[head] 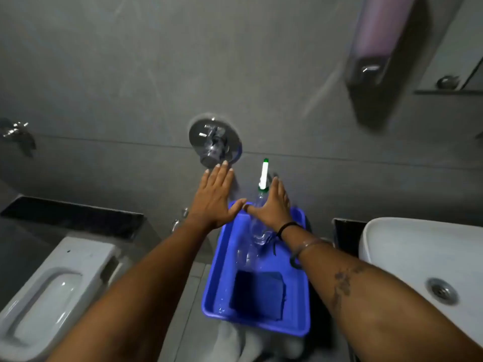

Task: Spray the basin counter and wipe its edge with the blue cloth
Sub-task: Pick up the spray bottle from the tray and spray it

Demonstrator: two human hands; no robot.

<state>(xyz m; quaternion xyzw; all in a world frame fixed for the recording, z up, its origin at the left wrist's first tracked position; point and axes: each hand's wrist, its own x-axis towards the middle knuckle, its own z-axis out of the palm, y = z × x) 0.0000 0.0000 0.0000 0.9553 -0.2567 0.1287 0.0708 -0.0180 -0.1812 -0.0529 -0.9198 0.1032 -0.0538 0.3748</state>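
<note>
Head cam: our left hand (213,202) and right hand (273,207) hovered spread, empty, above the blue tray (298,327) — spray bottle (257,220) w/ blue cloth (257,295) inside. Spraying not begun; next, we judged — grasp bottle.

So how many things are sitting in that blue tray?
2. A clear spray bottle stands at the far end of the blue tray, and a folded blue cloth lies at the near end. Smaller items may be hidden.

No text, brand, number or sign can be read anywhere. The clear spray bottle (257,228) in the blue tray (298,304) carries no readable label (its surface is blurred), and the wall dispenser (376,56) shows no lettering.
</note>
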